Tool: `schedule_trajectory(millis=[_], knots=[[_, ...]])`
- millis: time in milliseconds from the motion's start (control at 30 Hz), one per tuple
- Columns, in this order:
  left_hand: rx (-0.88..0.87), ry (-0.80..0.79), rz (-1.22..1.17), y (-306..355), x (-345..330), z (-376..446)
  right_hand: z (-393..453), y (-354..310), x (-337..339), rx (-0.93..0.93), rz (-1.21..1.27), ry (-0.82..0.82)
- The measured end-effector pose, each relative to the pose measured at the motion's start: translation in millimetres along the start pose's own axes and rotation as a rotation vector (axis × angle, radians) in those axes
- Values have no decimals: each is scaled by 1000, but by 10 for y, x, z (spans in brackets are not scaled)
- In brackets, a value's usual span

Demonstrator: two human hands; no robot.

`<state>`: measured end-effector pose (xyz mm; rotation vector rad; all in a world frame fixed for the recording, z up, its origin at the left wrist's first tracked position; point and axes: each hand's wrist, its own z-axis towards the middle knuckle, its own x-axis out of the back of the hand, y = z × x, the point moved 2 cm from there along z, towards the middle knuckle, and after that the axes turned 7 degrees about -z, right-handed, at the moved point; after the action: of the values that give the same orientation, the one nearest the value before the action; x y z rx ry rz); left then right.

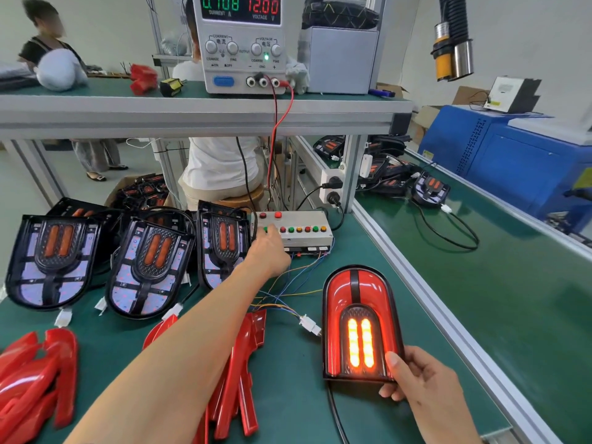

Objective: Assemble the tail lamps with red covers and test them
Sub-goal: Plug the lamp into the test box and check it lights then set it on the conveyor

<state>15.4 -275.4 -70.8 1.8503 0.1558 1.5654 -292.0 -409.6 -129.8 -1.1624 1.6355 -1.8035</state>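
Observation:
A tail lamp with a red cover (358, 302) lies on the green mat at front right, its two inner strips glowing orange. My right hand (419, 379) grips its lower right corner, thumb on the face. My left hand (269, 251) reaches to the grey test box (304, 237) and presses a green button at its left end with a fingertip. Thin coloured wires run from the box to a white connector (310, 324) beside the lamp. Three uncovered black lamp bases (54, 257) (149, 264) (222, 243) stand in a row at left. Loose red covers (35, 376) (243, 373) lie in front.
A power supply (243, 43) on the upper shelf reads 0.108 A and 12.00 V, with red and black leads dropping to the box. More lamps (429, 187) lie on the right-hand conveyor belt. A person in white sits behind the bench; another person stands at far left.

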Motion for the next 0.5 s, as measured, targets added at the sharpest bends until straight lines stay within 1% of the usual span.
schedule_trajectory(millis=[233, 500], knots=[[-112, 108, 152, -22, -102, -99, 44, 86, 0, 21, 60, 33], [-48, 106, 146, -23, -97, -52, 53, 101, 2, 1, 90, 23]])
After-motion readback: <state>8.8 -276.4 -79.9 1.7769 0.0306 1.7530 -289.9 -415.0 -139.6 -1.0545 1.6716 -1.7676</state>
